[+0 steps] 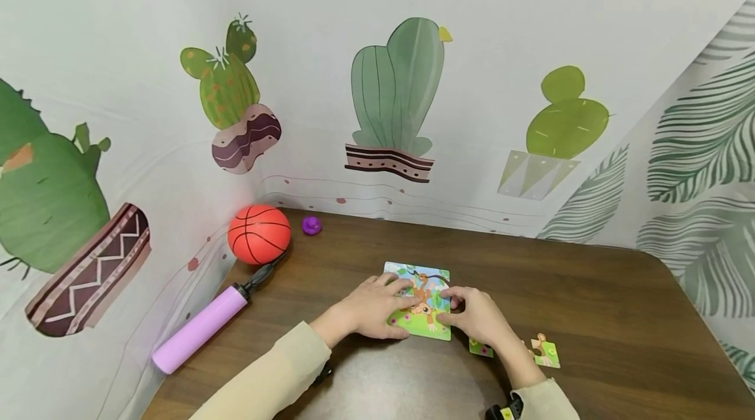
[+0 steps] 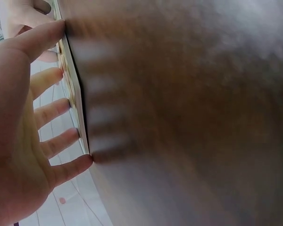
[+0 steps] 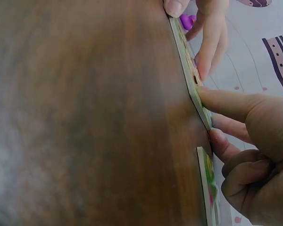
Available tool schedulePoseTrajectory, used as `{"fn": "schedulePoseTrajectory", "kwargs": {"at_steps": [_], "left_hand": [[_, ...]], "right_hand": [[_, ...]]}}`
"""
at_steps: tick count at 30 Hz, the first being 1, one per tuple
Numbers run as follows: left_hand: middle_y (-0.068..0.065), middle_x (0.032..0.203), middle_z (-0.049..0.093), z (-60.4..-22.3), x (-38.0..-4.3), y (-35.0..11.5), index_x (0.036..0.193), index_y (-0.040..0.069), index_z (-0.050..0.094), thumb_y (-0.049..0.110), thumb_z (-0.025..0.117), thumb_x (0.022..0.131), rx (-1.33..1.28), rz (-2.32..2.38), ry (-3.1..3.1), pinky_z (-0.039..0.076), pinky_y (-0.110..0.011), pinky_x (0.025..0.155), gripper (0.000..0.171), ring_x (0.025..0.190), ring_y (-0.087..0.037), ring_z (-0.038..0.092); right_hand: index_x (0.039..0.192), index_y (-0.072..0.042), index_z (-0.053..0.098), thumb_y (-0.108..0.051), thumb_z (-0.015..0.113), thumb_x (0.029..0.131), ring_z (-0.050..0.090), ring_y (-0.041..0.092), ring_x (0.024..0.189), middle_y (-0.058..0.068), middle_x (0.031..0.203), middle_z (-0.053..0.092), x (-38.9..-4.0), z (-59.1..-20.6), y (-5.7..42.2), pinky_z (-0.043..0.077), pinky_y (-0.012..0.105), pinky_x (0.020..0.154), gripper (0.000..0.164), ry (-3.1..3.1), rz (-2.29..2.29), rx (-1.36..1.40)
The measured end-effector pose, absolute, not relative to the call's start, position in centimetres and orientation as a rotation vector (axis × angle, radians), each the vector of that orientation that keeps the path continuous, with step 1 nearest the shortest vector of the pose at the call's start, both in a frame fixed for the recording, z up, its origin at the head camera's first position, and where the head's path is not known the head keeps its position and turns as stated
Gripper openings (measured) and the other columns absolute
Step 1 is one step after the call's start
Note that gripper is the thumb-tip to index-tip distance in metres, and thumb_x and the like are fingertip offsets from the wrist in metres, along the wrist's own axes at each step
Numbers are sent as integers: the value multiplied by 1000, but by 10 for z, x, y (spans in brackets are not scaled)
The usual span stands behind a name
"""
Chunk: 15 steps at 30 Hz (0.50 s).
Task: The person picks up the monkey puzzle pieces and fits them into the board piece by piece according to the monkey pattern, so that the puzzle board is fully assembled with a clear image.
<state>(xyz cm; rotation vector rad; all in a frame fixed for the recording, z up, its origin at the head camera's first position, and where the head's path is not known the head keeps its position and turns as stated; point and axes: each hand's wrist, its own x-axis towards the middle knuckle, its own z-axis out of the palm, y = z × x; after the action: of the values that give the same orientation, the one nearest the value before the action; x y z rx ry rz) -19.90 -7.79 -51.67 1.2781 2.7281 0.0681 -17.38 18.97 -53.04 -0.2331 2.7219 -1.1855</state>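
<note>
A jigsaw puzzle (image 1: 419, 329) with an animal picture on a green and blue ground lies flat on the wooden table. Spread, fairly straight fingers of my left hand (image 1: 377, 305) rest on its left part, the thumb at the near edge. My right hand (image 1: 474, 315) holds the puzzle's right side near the close corner with thumb and fingertips, other fingers curled in. Whether a separate piece sits under those fingertips is hidden. A loose puzzle piece (image 1: 480, 348) lies beside the right hand, partly covered by it. Another puzzle piece (image 1: 547, 353) lies right of the wrist.
At the table's back left stand a red basketball (image 1: 259, 234) and a small purple toy (image 1: 311, 225). A pink hand pump (image 1: 200, 329) with a black nozzle lies along the left edge. Behind the table (image 1: 619, 315) hangs a cactus-print cloth (image 1: 483, 7).
</note>
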Motion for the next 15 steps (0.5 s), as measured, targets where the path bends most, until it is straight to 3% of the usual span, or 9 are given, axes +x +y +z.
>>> {"fn": "schedulePoseTrajectory", "kwargs": {"at_steps": [15], "left_hand": [[4,168,30,-520,-198,-76,161,45,36,70,52,98,1300,-34,2732,33,-56,116,70,150,-34,30]], "right_hand": [[117,-12,78,-23,89,84,49,15,66,-1,86,59,-172,-531,188,41,29,60,37,2729,-1198,-220]]}}
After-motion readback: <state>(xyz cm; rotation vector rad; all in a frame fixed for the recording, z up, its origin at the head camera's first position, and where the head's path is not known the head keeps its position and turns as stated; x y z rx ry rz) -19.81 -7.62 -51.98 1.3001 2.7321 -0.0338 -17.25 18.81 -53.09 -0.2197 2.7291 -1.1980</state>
